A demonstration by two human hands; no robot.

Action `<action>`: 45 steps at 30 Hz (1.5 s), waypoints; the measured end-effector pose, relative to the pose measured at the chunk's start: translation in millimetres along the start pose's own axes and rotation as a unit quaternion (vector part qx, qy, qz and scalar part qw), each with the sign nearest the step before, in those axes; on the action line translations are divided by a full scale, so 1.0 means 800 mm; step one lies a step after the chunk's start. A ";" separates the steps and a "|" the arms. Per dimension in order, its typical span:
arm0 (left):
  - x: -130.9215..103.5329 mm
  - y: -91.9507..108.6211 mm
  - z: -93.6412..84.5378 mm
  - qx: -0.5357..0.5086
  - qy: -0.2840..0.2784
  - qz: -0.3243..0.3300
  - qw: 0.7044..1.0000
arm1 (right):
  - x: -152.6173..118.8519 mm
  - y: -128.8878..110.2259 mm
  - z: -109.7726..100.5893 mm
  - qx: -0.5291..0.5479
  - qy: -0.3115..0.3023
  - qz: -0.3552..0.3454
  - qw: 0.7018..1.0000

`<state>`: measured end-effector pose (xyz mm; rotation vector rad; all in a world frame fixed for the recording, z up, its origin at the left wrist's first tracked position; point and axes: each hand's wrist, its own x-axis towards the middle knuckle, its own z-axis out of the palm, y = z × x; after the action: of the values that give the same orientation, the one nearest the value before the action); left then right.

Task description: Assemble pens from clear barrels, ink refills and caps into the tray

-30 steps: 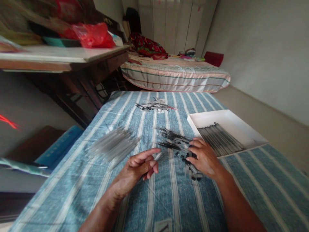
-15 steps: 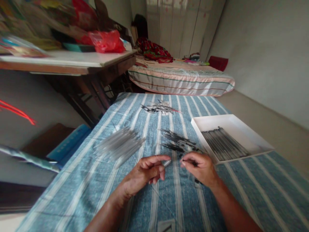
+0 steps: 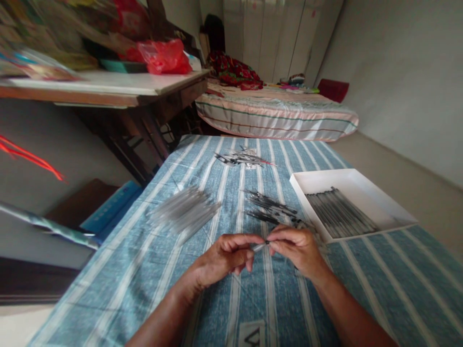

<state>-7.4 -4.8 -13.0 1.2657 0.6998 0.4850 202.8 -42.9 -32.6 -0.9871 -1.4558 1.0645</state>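
You work at a table under a blue cloth with white stripes point(image 3: 217, 308). Beyond its far edge lies a bed point(image 3: 278, 113) with a striped cover, and at far left a white-topped desk point(image 3: 123, 84) bears a crumpled red plastic bag point(image 3: 166, 57). On the cloth to the right sits a shallow white box point(image 3: 383, 205), its near-left corner close beside your right hand; a row of dark, slim rods point(image 3: 338, 214) lies side by side within it. To the left, a loose stack of translucent grey tubes point(image 3: 186, 212) slants across the stripes. Between stack and box, thin black-tipped refills point(image 3: 271, 203) lie bunched, and your right hand covers their near end. Farther off is a mixed heap point(image 3: 242, 157) of dark and pale slim pieces, one of them red.

Your left hand point(image 3: 229, 255) has index finger and thumb closed on a short pale tube point(image 3: 258, 247), which slopes gently up to the right. Your right hand point(image 3: 298, 248) pinches a small black piece point(image 3: 267, 242) at the tube's right end, above the cloth in the near middle. The tube looks cloudy and slim; fingers hide part of it, and you cannot tell whether the black piece sits inside.
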 end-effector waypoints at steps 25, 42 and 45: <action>0.003 -0.007 0.001 0.088 -0.016 -0.041 0.995 | 0.001 -0.009 0.004 -0.145 -0.040 -0.066 0.986; 0.000 0.007 0.009 0.151 -0.009 -0.072 0.986 | -0.001 0.001 0.001 -0.170 -0.117 0.051 0.977; 0.000 0.008 0.010 0.147 -0.006 -0.071 0.987 | -0.002 0.003 0.002 -0.172 -0.122 0.078 0.974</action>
<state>-1.9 -8.9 -5.8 1.4802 0.8682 0.2625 201.6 -44.0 -35.1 -1.2671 -1.8314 1.0969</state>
